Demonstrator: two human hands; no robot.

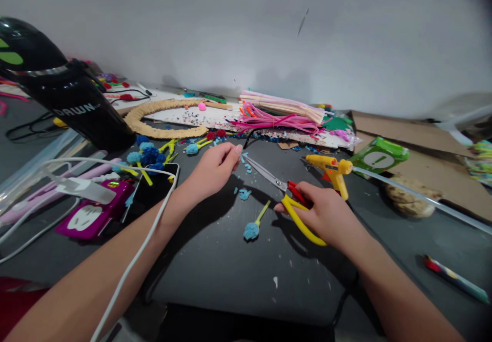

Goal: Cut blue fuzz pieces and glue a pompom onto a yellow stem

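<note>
My right hand (325, 214) grips the yellow-and-red handles of a pair of scissors (269, 175), whose blades point up and left over the dark table. My left hand (215, 167) hovers near the blade tips with its fingers pinched together; what they hold is too small to make out. Blue scraps (244, 194) lie under the blades. A blue pom-pom on a yellow stem (254, 225) rests between my hands.
A yellow glue gun (332, 170) stands right of the scissors, its clear stick reaching right. Several blue pom-pom stems (151, 157), a phone (156, 190) and a magenta box (94, 214) sit left. Pink pipe cleaners (277, 119), a ring (154, 121), cardboard (415, 142) lie behind.
</note>
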